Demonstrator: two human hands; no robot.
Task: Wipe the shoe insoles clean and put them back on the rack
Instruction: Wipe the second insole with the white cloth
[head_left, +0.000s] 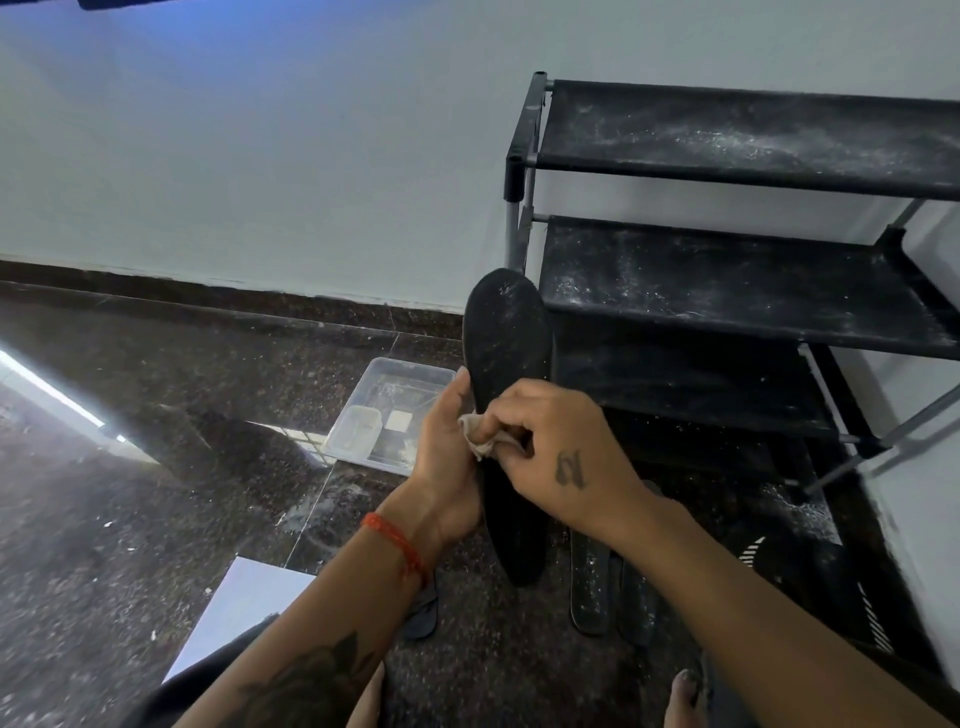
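We are in the wiping step. Our left hand curls around the edge of a black insole, holding it upright in front of us, toe end up, just beside the dusty rack. Our right hand pinches a small pale cloth against the middle of the insole's face. White specks show near the toe, so we judge this one only partly cleaned. Two more insoles lie on the floor below our hands, speckled with dust, so most of the job seems to remain. Next, we would draw the cloth up toward the toe while the left hand steadies the insole. A clear tray sits on the floor nearby.
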